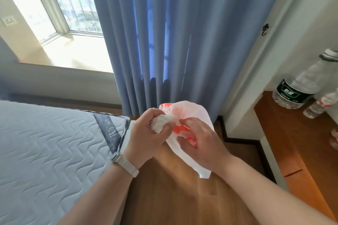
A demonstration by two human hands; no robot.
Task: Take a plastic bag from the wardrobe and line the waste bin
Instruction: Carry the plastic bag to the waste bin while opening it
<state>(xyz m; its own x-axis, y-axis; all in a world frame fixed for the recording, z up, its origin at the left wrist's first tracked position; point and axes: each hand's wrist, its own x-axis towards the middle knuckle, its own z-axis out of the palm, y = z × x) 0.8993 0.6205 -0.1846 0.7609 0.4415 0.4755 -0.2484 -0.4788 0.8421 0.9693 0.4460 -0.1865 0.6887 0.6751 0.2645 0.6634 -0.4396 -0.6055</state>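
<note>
Your left hand [146, 133] has its grip clamped on a bunched corner of the plastic bag [190, 113], your right hand [203, 142] pinching its printed side, held above the wooden floor [182, 197] before the blue curtain [164, 33].

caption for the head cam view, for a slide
Both hands, left and right, work open a crumpled white-and-orange plastic bag beside the mattress.

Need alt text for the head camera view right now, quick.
Both hands hold a white plastic bag with red print: left hand grips a bunched end, right hand pinches the sheet. Behind are a blue curtain, mattress and water bottles.
</note>
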